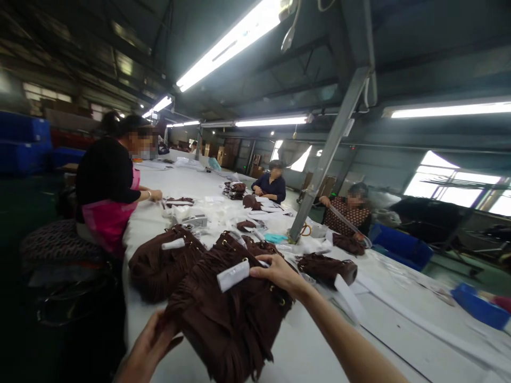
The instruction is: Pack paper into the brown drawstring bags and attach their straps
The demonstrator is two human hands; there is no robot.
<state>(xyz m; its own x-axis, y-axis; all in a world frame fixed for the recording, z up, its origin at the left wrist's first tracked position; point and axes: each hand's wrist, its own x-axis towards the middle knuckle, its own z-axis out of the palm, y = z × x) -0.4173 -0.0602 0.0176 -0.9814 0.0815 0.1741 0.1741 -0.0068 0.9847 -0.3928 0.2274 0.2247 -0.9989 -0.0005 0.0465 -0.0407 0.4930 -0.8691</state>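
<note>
1. Head view: the left hand (154, 340) grips the near edge of the fringed bag (231, 314), fingers closed on the suede
2. The right hand (279, 274) pinches a white tag (233, 275) at the bag's top, fingertips closed on its end
3. The bag lies on the table (303, 351), overhanging the near edge, just beside a second bag (163, 266)
4. Risk: released by the left hand, the bag could slide off; a hard pull could tear the tag
</note>
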